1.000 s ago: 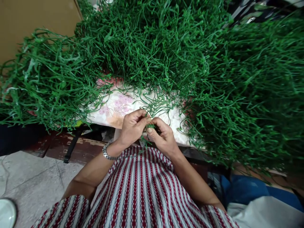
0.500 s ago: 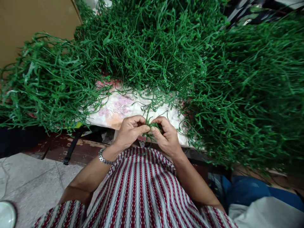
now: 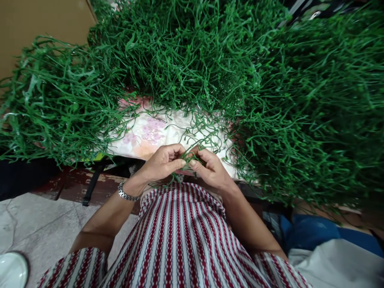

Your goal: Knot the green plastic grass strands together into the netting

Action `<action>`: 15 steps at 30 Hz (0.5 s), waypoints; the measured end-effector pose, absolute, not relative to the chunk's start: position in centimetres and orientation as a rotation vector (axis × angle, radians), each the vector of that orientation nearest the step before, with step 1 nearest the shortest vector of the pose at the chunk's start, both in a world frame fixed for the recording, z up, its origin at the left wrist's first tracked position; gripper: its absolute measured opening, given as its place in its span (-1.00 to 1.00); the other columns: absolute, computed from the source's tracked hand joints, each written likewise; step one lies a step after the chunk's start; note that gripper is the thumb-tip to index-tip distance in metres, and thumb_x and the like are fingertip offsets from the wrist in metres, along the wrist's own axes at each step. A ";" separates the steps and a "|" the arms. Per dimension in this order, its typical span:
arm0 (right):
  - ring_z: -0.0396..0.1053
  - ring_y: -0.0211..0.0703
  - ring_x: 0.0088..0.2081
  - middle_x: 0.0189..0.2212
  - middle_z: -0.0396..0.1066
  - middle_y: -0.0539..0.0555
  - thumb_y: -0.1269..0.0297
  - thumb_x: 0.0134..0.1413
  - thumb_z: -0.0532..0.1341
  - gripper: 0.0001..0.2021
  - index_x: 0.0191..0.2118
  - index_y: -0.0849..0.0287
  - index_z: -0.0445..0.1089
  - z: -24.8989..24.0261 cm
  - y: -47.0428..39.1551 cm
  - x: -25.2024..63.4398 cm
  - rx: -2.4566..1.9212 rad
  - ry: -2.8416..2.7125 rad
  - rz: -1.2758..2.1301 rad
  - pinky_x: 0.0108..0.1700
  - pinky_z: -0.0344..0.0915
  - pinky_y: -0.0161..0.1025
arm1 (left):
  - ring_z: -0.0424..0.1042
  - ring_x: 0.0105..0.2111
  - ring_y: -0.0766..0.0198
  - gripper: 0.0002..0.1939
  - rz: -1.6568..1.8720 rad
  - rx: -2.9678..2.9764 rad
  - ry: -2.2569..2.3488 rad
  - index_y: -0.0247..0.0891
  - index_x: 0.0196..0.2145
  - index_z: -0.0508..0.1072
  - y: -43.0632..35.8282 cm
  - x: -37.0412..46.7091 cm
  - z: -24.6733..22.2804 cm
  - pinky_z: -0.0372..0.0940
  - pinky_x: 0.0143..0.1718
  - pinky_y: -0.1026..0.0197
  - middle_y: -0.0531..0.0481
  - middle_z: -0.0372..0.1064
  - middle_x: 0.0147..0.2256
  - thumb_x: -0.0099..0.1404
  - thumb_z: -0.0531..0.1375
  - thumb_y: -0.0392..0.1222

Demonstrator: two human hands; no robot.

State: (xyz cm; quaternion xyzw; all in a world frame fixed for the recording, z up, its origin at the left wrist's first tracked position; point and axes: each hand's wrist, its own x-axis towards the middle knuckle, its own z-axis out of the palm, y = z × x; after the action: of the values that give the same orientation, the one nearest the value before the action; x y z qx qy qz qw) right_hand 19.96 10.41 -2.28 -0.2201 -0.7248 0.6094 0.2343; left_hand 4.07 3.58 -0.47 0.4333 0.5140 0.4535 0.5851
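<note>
Thin green stems with a plastic-like shine [image 3: 189, 157] are pinched between my two hands, just above the near edge of the floral cloth [image 3: 150, 134]. My left hand [image 3: 164, 163], with a metal watch band at its wrist, is closed, thumb against curled fingers, on the stems. Close beside it, fingertips almost meeting, my right hand [image 3: 212, 170] also grips them with thumb and forefinger. Some stem ends hang below the fingers. Where exactly the stems meet is partly hidden. Loose stems [image 3: 199, 126] lie on the cloth beyond the hands.
Piles of similar green stems rise at the left [image 3: 60, 108], the back [image 3: 186, 52] and the right [image 3: 315, 108]. A cardboard sheet [image 3: 42, 24] stands at the back left. A white round container [image 3: 13, 270] sits on the floor. Blue and grey fabric [image 3: 324, 240] lies lower right.
My hands have shifted slightly apart, the left a little to the left, with the stems still between them. The upright stem ends now lean to the right. The view has moved slightly.
</note>
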 end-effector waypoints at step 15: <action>0.22 -0.34 -0.49 -0.53 0.30 0.00 0.21 -0.03 0.26 -0.80 -0.43 0.28 0.38 -4.1 9.5 20.4 -0.182 -1.494 2.308 -0.41 0.13 -0.35 | 0.00 -0.77 0.53 -0.73 1.003 0.500 0.777 -0.38 -0.60 0.37 1.5 5.0 -1.5 -0.12 -0.75 0.40 0.14 0.12 -0.74 -0.17 0.34 -0.16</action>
State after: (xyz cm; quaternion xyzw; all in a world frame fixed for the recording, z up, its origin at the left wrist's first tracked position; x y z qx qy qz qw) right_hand 20.41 9.48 -4.10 -0.0649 -0.5323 0.8219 0.1920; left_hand 4.98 1.53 -1.50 0.2313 0.3591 0.4633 0.7764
